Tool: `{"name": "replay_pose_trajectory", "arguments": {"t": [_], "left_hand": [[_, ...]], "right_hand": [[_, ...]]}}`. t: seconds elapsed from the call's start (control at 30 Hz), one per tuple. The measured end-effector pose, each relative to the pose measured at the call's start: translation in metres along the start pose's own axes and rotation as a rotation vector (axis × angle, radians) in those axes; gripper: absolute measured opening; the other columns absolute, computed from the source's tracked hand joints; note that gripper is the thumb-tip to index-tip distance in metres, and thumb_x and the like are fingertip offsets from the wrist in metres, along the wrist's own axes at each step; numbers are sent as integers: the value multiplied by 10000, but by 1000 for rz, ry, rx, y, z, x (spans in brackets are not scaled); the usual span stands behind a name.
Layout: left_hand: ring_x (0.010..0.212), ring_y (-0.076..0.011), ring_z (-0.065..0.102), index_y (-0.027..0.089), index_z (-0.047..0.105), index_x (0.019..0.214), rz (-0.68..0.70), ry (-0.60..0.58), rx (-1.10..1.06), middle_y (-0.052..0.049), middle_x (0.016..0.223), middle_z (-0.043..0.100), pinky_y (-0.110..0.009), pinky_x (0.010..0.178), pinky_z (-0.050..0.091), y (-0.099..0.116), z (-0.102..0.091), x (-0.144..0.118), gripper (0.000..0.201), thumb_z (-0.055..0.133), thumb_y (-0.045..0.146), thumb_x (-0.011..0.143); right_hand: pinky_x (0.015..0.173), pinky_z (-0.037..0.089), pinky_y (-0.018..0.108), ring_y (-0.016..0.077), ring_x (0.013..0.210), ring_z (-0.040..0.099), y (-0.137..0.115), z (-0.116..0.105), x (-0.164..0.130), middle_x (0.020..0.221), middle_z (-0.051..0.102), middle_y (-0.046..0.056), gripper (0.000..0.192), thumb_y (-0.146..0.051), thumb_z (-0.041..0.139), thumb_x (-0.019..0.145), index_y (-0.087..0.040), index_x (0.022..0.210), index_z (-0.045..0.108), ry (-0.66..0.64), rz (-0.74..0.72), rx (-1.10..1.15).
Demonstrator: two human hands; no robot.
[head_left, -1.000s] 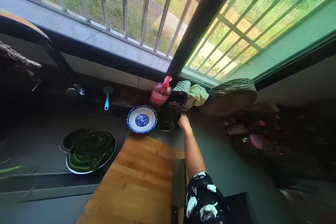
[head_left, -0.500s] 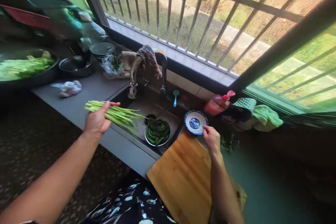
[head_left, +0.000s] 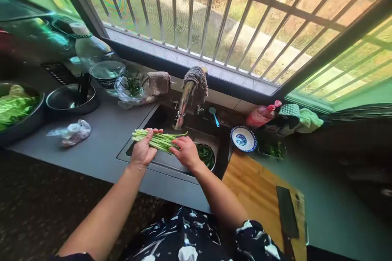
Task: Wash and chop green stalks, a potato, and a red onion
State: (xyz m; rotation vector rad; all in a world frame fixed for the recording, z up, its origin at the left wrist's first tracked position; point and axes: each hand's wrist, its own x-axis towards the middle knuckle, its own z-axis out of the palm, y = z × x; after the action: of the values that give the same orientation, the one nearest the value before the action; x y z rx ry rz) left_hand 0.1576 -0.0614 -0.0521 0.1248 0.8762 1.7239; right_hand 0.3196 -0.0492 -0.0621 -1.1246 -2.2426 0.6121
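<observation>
Both my hands hold one bundle of long green stalks (head_left: 159, 140) over the sink (head_left: 159, 162). My left hand (head_left: 142, 151) grips the pale cut ends. My right hand (head_left: 185, 151) closes on the greener part of the stalks to the right. Just beyond my right hand, inside the sink, sits a metal bowl of dark green peppers (head_left: 207, 155), partly hidden by that hand. The tap (head_left: 183, 104) with a cloth draped over it rises behind the bundle.
A wooden cutting board (head_left: 257, 191) with a cleaver (head_left: 286, 212) lies to the right. A blue-and-white dish (head_left: 243, 138) and a pink bottle (head_left: 260, 115) stand behind it. To the left are a crumpled plastic bag (head_left: 72, 132), a metal pot (head_left: 70, 98) and a bowl of leafy greens (head_left: 16, 108).
My right hand left the blue-and-white dish and came across to grip the stalks beside my left hand. The bundle moved right, over the sink. The view swung left.
</observation>
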Motion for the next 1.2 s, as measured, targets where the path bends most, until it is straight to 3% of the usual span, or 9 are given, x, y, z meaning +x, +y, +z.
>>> {"name": "replay_pose_trajectory", "arguments": {"t": [0.13,0.3,0.4,0.5,0.73,0.87,1.0,1.1,1.2], "left_hand": [[806,-156,651,187,574,746,-13,-64,29,39,717,634,-380,888,496,18,-15,17,243,788,222,637],[765,-148,649,191,569,759,39,-34,29,48,701,634,-367,859,488,29,-32,32,296,805,287,609],[765,-132,642,185,571,772,69,-3,28,50,711,637,-331,838,477,32,-40,41,309,801,312,610],[760,-134,639,180,567,759,77,5,31,39,712,643,-333,836,467,35,-46,48,306,792,331,617],[778,-141,638,179,559,784,32,26,-41,49,695,624,-360,865,453,40,-58,61,320,798,300,609],[770,-143,637,172,564,757,44,44,-53,43,692,620,-367,854,467,50,-68,75,258,768,292,655],[759,-133,640,165,564,719,17,89,-107,42,673,612,-368,861,484,72,-82,92,158,704,235,735],[770,-128,646,155,572,719,-66,117,-150,30,685,620,-368,863,500,85,-91,99,109,612,191,814],[767,-128,654,145,584,727,-124,192,-197,16,689,634,-355,833,522,90,-100,100,172,506,168,879]], "right_hand": [[758,420,265,159,776,544,-13,33,16,804,641,42,175,-280,524,886,-195,890,677,-86,23,-191],[751,409,307,200,776,496,-27,64,30,777,588,78,170,-224,488,856,-164,780,627,-52,20,-428],[748,404,303,193,749,486,-31,85,42,731,566,69,171,-178,475,823,-169,705,600,6,89,-418],[728,395,277,168,710,479,-33,102,52,674,539,34,169,-140,460,772,-184,639,555,109,240,-242],[512,278,206,98,532,349,-35,132,65,524,376,-62,185,-275,392,714,-192,566,468,254,657,562],[482,252,200,83,498,294,-27,136,67,508,335,-79,168,-323,429,680,-193,576,454,265,728,752],[514,314,208,93,516,367,-14,126,65,540,430,-63,198,-360,482,699,-177,643,535,297,740,662],[630,411,236,128,639,512,-15,115,65,683,591,-7,264,-374,490,767,-163,822,638,300,661,537],[744,450,257,150,784,582,-32,105,78,863,661,40,238,-318,523,802,-173,932,660,311,483,401]]}}
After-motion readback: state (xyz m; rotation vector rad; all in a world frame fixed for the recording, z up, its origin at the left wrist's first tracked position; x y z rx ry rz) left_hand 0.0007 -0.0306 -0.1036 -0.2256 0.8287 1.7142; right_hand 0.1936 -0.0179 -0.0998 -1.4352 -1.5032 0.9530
